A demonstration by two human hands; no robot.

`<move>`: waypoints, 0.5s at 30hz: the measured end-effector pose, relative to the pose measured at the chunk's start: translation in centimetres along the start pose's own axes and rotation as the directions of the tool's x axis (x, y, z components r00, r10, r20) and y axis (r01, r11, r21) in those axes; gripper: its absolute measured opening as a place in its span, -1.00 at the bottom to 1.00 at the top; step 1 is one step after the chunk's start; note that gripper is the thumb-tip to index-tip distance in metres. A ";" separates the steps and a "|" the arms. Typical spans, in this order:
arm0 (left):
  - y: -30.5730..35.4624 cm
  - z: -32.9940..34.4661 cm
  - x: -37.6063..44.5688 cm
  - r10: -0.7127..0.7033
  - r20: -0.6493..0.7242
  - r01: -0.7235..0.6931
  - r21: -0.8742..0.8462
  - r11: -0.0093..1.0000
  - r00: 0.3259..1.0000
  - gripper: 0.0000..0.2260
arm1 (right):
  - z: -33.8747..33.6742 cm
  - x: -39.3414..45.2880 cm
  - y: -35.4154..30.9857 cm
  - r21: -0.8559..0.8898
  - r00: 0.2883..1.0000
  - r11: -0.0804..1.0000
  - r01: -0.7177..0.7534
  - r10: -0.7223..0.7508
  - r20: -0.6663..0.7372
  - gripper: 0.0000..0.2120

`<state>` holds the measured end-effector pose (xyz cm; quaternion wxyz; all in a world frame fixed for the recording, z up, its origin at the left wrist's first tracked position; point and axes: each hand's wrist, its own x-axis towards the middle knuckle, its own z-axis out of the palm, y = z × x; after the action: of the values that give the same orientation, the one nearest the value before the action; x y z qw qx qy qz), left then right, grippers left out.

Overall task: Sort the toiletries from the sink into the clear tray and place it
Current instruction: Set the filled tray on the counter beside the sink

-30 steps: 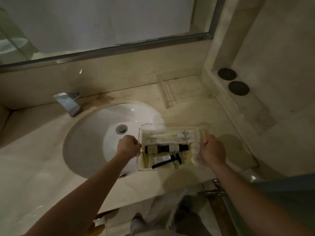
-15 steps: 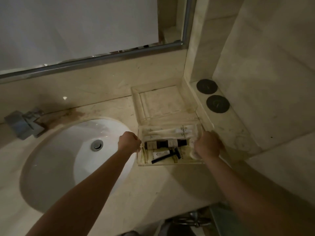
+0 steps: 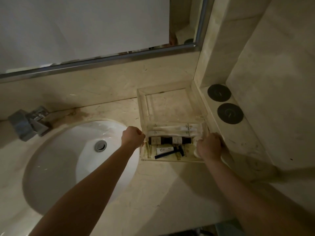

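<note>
- Head view, and both hands are on the clear tray (image 3: 172, 160) at once: the left hand (image 3: 133, 136) is curled into a fist on its left edge, the right hand (image 3: 210, 147) is wrapped over its right end, so both are gripping the tray.
- The tray sits at the back right of the desk (image 3: 153, 193), just right of the white sink (image 3: 71, 159); whether its base is touching the marble or held a shade above it, I cannot tell.
- Inside, the toiletries lie in rows running left to right: 2 white sachets (image 3: 179, 130) at the far side, a dark bottle (image 3: 168, 140) with pale labels in the middle, a small white tube (image 3: 162, 150) and a dark-handled razor (image 3: 167, 153) at the near side.
- A round white item peeks out under the right hand; too hidden to name.
- Behind the tray, against the wall, a second clear tray (image 3: 170, 101) stands bare, the far edge of the held one overlapping its near rim.
- On the raised ledge (image 3: 242, 142) to the right, 2 black round discs (image 3: 230, 113) sit one behind the other.
- The basin shows its metal drain (image 3: 100, 145); the chrome tap (image 3: 29, 123) stands at its far left.
- A framed mirror (image 3: 102, 60) runs along the back wall.
</note>
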<state>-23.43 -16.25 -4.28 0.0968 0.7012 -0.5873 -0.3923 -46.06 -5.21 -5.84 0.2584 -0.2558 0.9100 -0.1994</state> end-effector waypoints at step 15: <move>-1.3 -1.6 1.7 -0.091 -0.189 0.070 -0.112 0.991 0.978 -0.90 | 2.5 1.9 -2.3 0.216 0.997 0.976 0.028 -0.044 0.069 -0.71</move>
<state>-21.39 -17.88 -4.75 0.1743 0.7532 -0.5247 -0.3563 -45.15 -8.65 -7.40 0.3140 -0.2500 0.8682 -0.2917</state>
